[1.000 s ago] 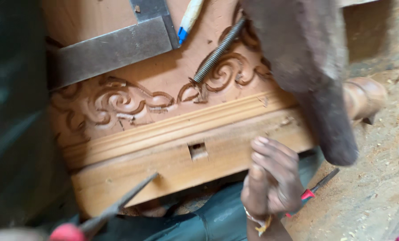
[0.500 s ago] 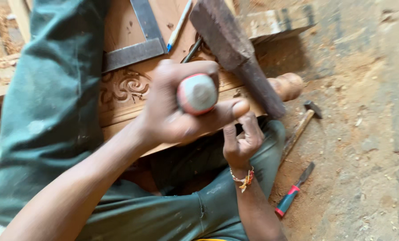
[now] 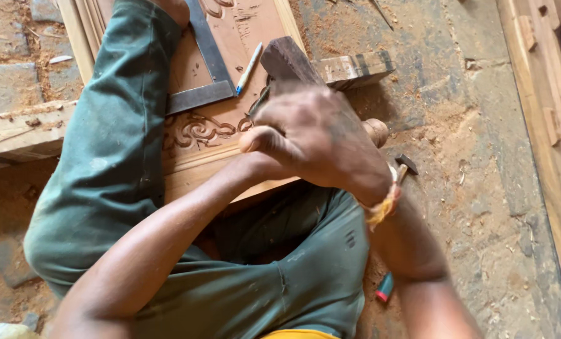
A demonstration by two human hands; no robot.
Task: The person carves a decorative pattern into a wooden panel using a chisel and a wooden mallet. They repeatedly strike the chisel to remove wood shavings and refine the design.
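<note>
I saw both hands bunch together mid-frame over the carved wood panel [image 3: 199, 135]. The right hand [image 3: 321, 141] now covered the left hand [image 3: 261, 139], hiding the red-topped tool. The right was clenched around the wooden mallet [image 3: 290, 63]; I couldn't tell the left's grip.

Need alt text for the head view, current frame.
Both hands, right hand over left hand, meet above a carved wooden panel across the person's green-trousered lap. A wooden mallet, steel square and pen lie on it; a hammer lies on the sawdusty floor.

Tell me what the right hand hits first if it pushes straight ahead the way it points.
Probably the dark wooden mallet just beyond the right hand; the carved wooden panel lies under both. Depth is unclear.
</note>
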